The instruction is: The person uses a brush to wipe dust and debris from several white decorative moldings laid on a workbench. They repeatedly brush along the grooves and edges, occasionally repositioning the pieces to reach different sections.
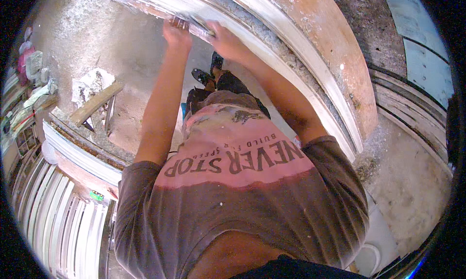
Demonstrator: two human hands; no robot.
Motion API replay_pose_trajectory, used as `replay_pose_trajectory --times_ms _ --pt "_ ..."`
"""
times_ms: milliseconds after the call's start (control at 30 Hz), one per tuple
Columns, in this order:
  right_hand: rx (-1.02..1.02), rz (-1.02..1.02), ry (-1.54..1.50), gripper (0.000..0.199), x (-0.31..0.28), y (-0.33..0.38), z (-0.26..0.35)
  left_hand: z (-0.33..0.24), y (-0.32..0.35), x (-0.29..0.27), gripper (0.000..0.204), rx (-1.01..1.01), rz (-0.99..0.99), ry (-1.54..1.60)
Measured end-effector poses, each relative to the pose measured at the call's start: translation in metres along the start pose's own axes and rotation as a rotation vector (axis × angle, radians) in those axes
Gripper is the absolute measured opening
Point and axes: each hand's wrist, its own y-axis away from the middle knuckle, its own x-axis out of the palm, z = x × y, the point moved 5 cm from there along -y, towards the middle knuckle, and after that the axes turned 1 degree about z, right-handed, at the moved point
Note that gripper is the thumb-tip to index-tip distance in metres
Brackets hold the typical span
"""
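Both arms reach forward to the near edge of a long white moulding (pixel 272 55), which has ridged profiles and lies on a bench. My left hand (pixel 178 33) is closed at that edge, fingers bent over something small that I cannot make out. Just to its right, my right hand (pixel 225 41) is closed round one end of a thin, greyish flat tool (pixel 203 26). The tool slants along the moulding's edge between the two hands. Blur and the fingers hide its exact kind.
The bench's worn brown board (pixel 335 46) curves away on the right. Behind me on the left stands a wooden frame (pixel 97 104) with a white-edged plank (pixel 82 152). Several white strips (pixel 63 225) lie at lower left. A white bucket (pixel 371 257) is at lower right.
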Motion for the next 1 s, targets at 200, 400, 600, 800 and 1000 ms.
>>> replay_pose_trajectory --times_ms 200,400,600,800,1000 --pt "0.250 0.350 0.460 0.044 -0.075 0.190 -0.080 0.014 0.042 -0.053 0.056 -0.099 -0.118 0.017" --pt "-0.037 0.310 0.314 0.048 -0.049 0.039 0.019 -0.013 0.037 -0.095 0.052 -0.076 -0.243 0.090" --pt "-0.343 0.028 0.129 0.032 0.020 -0.157 0.129 -0.053 0.001 -0.055 0.050 -0.043 -0.182 0.059" --pt "0.033 0.230 -0.067 0.048 -0.017 -0.016 0.027 -0.090 -0.022 -0.052 0.047 -0.071 -0.097 0.129" --pt "0.667 0.025 -0.518 0.020 -0.032 0.099 -0.037 -0.124 -0.053 -0.056 0.040 -0.182 -0.109 0.050"
